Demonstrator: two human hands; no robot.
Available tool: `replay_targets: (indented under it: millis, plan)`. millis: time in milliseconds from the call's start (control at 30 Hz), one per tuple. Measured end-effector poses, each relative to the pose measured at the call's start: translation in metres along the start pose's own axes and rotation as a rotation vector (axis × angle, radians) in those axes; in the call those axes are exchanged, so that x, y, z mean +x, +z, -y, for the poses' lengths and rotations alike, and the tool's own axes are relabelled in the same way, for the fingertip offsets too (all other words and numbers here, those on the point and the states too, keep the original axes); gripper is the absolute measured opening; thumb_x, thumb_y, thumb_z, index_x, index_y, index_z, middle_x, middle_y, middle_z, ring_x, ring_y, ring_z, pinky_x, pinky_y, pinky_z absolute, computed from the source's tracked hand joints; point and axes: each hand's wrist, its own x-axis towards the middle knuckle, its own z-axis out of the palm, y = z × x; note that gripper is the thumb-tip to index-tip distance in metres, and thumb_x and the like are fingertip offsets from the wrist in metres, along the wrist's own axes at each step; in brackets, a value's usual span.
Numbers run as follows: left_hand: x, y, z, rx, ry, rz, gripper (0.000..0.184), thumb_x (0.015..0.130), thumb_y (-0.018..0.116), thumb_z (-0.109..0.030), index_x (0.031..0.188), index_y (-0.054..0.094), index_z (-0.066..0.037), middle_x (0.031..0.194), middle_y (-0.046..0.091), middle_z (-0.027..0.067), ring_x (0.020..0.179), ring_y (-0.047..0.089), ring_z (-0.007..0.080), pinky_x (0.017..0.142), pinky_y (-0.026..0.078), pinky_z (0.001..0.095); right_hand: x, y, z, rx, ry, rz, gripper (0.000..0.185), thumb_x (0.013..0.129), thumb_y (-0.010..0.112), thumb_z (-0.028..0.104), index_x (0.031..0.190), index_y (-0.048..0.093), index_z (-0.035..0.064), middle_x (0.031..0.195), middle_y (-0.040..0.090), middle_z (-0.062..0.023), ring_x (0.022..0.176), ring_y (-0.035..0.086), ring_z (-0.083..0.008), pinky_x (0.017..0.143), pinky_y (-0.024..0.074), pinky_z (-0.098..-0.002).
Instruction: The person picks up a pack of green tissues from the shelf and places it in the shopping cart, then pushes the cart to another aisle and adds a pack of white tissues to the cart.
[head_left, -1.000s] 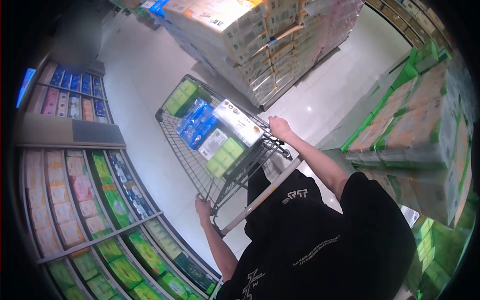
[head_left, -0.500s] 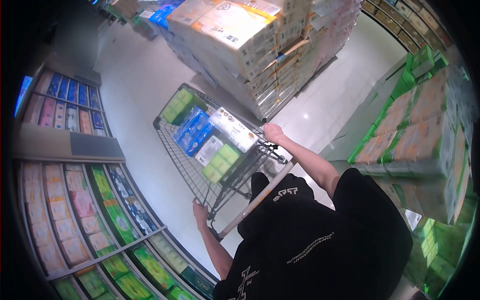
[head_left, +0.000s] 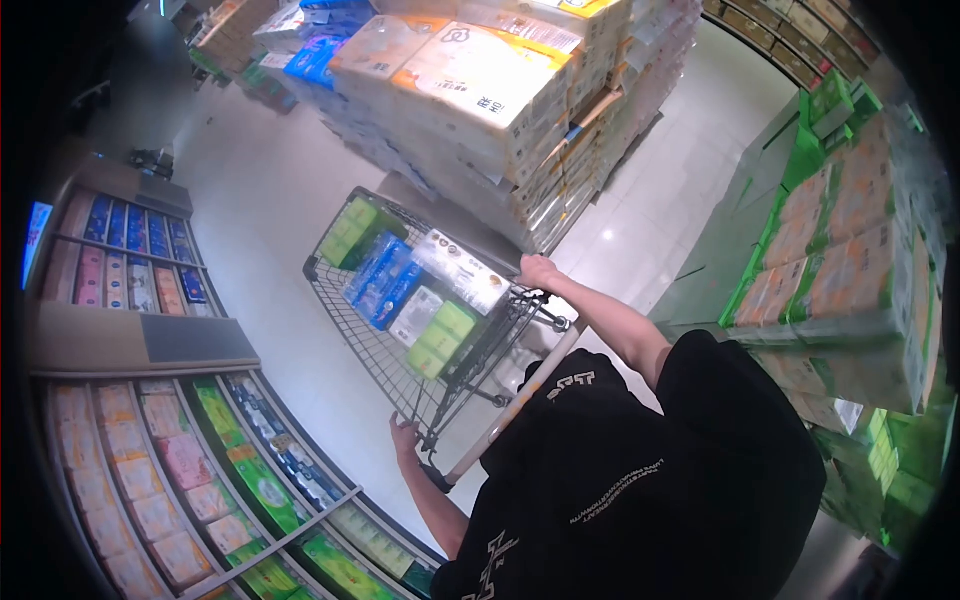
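Observation:
A grey wire shopping cart [head_left: 380,365] stands before me. My right hand [head_left: 537,272] is closed around its near right corner. At the near left corner, my left hand [head_left: 405,437] grips the rim, its fingers partly hidden by the wire. Between the hands runs the pale push bar [head_left: 530,388], close to my body. Inside the cart lie a green pack [head_left: 350,232] at the far end, a blue pack [head_left: 383,280], a white-and-silver pack [head_left: 462,268], and a green-and-white pack [head_left: 440,340] nearest me.
A tall pallet stack of wrapped tissue packs [head_left: 480,75] rises just beyond the cart. Shelves of packaged goods [head_left: 170,470] line the left side. On the right stands a display of orange-and-green packs [head_left: 840,250]. Pale floor [head_left: 255,220] runs along the left of the stack.
The shelves on the left and the pallet stack have shifted slightly in view, the stack now looming closer. Both hands keep their places on the cart.

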Motion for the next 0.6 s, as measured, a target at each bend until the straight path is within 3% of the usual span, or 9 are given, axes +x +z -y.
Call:
replay_targets:
  millis: [233,433,600]
  plan:
    - [0.050,-0.032,-0.027,0.058,0.057,-0.001,0.073,0.079,0.064,-0.001,0.144,0.031,-0.010,0.090,0.057,0.0060,0.077,0.056,0.0161,0.061,0.050,0.0319,0.029,-0.008,0.047,-0.053,0.017,-0.028,0.038,0.077,0.067,0.023,0.106,0.065,-0.0006,0.106,0.068,-0.0204,0.103,0.065,-0.0320,0.089,0.0527,-0.0397]
    - [0.090,-0.051,-0.046,0.131,0.117,-0.035,0.058,0.088,0.064,-0.016,0.139,0.038,-0.004,0.090,0.059,0.0109,0.076,0.056,0.0156,0.057,0.049,0.0308,0.055,-0.015,0.080,-0.023,0.081,-0.047,0.033,0.077,0.065,0.019,0.104,0.070,0.0019,0.109,0.068,-0.0193,0.105,0.066,-0.0309,0.090,0.0532,-0.0392]
    - [0.121,-0.065,-0.067,0.143,0.110,-0.045,0.053,0.089,0.062,-0.016,0.136,0.043,-0.005,0.088,0.060,0.0105,0.070,0.056,0.0163,0.054,0.048,0.0309,0.083,-0.016,0.100,-0.016,0.021,-0.053,0.037,0.076,0.064,0.018,0.106,0.064,-0.0027,0.104,0.068,-0.0229,0.102,0.065,-0.0337,0.090,0.0520,-0.0407]
